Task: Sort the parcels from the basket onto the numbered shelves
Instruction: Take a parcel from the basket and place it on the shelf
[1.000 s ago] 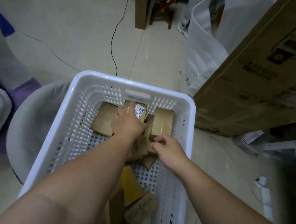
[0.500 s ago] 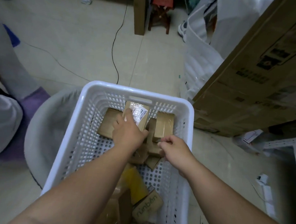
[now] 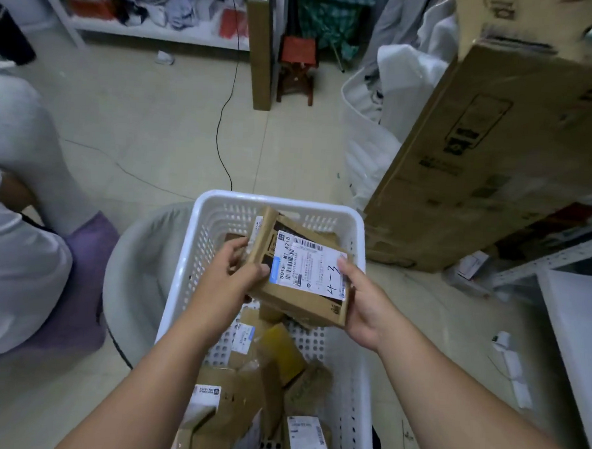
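A white perforated basket (image 3: pixel 343 214) stands on the floor below me with several brown cardboard parcels (image 3: pixel 244 390) inside. Above it I hold a flat brown parcel (image 3: pixel 304 303) whose white label reads "4-3" in handwriting. My left hand (image 3: pixel 231 279) grips its left edge, thumb on the label side. My right hand (image 3: pixel 362 301) grips its right edge, thumb on the label. A second parcel sits behind the first at its far left, against my left fingers. At the basket's near end a parcel marked "1-1" (image 3: pixel 307 441) lies label up.
A big cardboard carton (image 3: pixel 497 159) leans at the right beside white sacks (image 3: pixel 371 132). A white shelf edge (image 3: pixel 577 325) is at the far right. A person in white (image 3: pixel 15 261) sits at the left. A grey tub (image 3: pixel 141 271) adjoins the basket. A black cable crosses the floor.
Both hands were down among the parcels at the basket's far end. Now they have lifted a parcel out and hold it label up above the basket. The view has tilted upward.
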